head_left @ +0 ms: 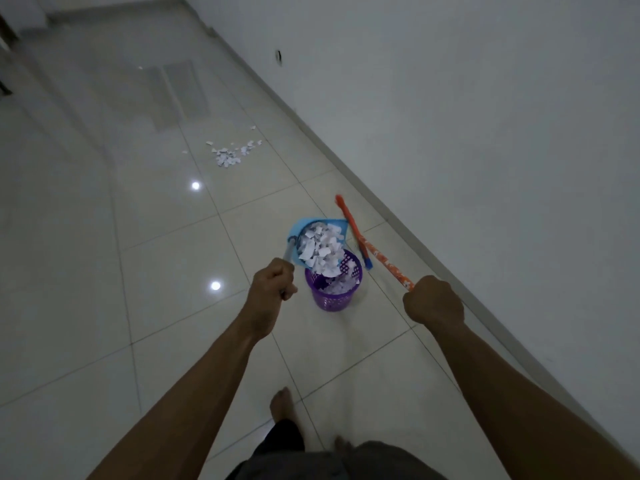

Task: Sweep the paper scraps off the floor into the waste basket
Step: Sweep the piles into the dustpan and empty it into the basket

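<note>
Near waste basket [334, 299], left grip [273, 285] fisted round dustpan handle [288, 252], right grip [433, 301] round broomstick [384, 261].

Your left hand [273, 289]: grips blue dustpan [300, 227], paper scraps [320, 249] tilted over purple waste basket [332, 299] just beside it. Your right hand [433, 301]: grips orange broom [384, 261].

Both arms out front, both grips locked shut!
The left arm [194, 386] reaches in from 7 o'clock, bare to the wrist, and the left grip [272, 289] is fisted round the dustpan handle [288, 249], knuckles up. The right arm [512, 393] comes in from 5 o'clock, the right grip [433, 301] curled tight round the broom handle [384, 259], back of the hand to the camera. The two are level and well apart. At 6 o'clock, a bare foot [282, 405] is planted ahead.
</note>
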